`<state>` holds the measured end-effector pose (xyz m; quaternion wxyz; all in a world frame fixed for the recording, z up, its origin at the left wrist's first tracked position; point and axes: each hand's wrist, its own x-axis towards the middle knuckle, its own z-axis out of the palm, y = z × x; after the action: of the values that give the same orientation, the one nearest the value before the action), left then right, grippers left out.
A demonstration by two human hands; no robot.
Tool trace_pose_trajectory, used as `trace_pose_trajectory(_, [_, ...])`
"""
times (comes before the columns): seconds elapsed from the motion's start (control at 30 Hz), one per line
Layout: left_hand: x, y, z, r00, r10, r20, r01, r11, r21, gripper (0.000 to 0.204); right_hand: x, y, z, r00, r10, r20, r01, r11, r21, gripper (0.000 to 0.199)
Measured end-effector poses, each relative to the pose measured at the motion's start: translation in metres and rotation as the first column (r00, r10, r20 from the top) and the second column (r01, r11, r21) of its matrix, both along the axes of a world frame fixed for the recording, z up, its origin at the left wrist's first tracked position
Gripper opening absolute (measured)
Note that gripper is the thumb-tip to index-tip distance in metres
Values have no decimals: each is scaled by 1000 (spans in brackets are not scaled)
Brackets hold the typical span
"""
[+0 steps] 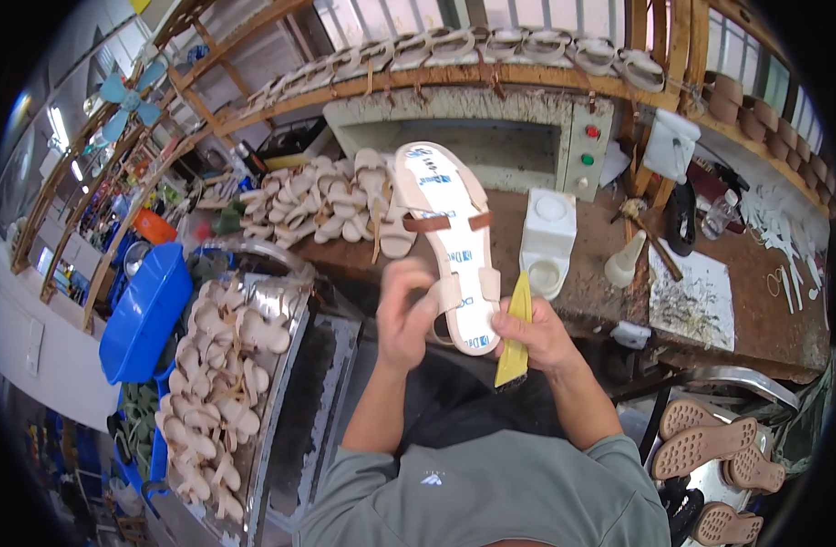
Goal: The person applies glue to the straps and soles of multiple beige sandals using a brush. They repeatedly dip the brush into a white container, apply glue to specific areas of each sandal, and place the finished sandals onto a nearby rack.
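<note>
A beige sandal [464, 264] is held up before my chest, its toe pointing away. Its insole is white with blue print, and a brown strap crosses the middle. My right hand [538, 335] grips the heel end between thumb and fingers. That same hand also holds a flat yellow brush-like tool [516, 333] with a dark lower end. My left hand [404, 314] is curled at the left side of the sandal, against the ankle strap [447, 294]. Its fingers are somewhat blurred, and whatever lies between them is hidden.
Beige sandals [336, 196] are heaped on the bench, and more [217, 383] cover a rack at my left. Behind stands a grey oven-like machine [454, 109]. A white container [547, 237], a hammer [655, 242] and a stained sheet [691, 296] lie rightward. Brown soles [710, 447] rest lower right.
</note>
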<state>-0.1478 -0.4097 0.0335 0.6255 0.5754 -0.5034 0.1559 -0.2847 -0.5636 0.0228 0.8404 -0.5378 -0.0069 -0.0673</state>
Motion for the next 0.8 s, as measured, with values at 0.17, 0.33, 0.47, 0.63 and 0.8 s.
trace_pose_trajectory(0.17, [-5, 11, 5, 905, -35, -424, 146, 962, 232, 20, 39, -24, 7, 995, -100, -4, 97, 978, -182, 22])
trace_pose_trajectory(0.33, [45, -28, 14, 608, -268, -747, 365, 930, -36, 20, 96, -46, 38, 995, -88, -37, 71, 940, -333, 22])
trace_pose_trajectory(0.47, [96, -28, 79, 582, -307, -753, 262, 947, -184, 19, 127, -64, 123, 992, 65, -103, -107, 877, -468, 24])
trace_pose_trajectory(0.63, [194, -28, 247, 633, -320, -705, 153, 944, -291, 15, 124, -109, 193, 982, -173, -80, 106, 844, -526, 27])
trace_pose_trajectory(0.8, [328, -73, 389, 654, -438, -616, 318, 899, -302, 16, 106, -123, 212, 909, -409, -81, 319, 806, -498, 26])
